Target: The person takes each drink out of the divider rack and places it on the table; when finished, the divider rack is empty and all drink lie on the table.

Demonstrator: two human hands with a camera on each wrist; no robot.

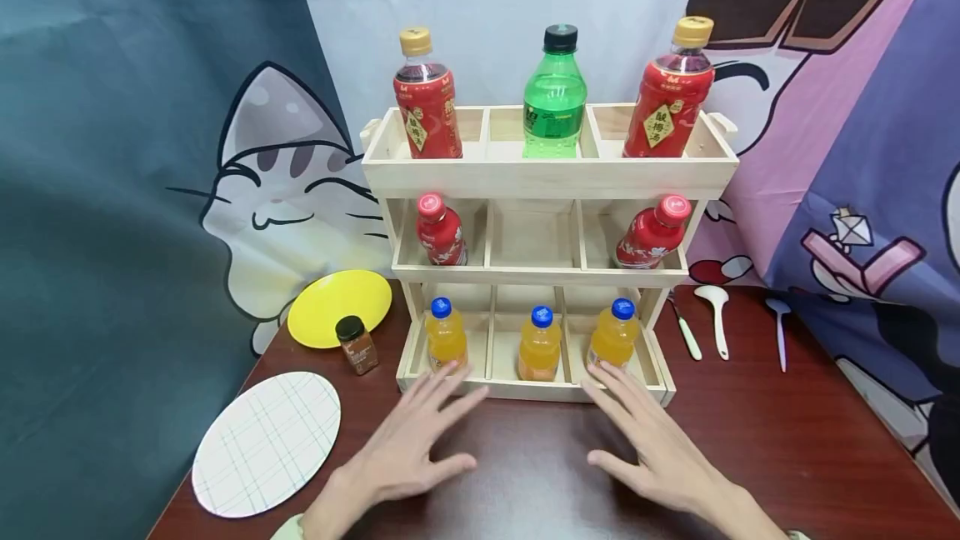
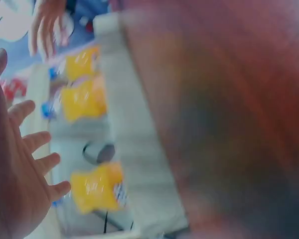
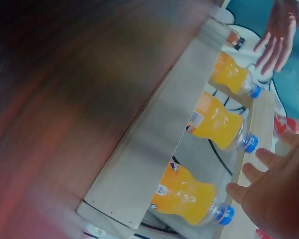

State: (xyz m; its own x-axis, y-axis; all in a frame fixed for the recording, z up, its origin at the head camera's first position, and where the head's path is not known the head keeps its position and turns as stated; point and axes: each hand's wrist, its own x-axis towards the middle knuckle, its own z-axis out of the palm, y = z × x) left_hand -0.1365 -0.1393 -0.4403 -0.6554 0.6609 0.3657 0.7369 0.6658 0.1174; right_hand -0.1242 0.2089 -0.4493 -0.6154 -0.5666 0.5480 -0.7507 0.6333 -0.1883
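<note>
My left hand (image 1: 412,432) is held out with fingers spread, in front of the lower left of a wooden three-tier rack (image 1: 551,180). My right hand (image 1: 652,440) mirrors it at the lower right, fingers straight, thumb pointing inward. Neither hand holds anything. On the bottom tier stand three orange juice bottles with blue caps: a left one (image 1: 446,336), a middle one (image 1: 540,346) and a right one (image 1: 613,333). In the head view the fingertips overlap the outer two bottles' lower parts. The right wrist view shows the middle bottle (image 3: 219,122) between the other two.
The middle tier bears two small red bottles (image 1: 441,232). On top stand a green soda bottle (image 1: 555,98) and two red-labelled drinks (image 1: 427,102). Left lie a yellow plate (image 1: 330,302), a checked plate (image 1: 266,444) and a brown jar (image 1: 357,347). Right are a fork (image 1: 686,336) and two spoons (image 1: 718,315).
</note>
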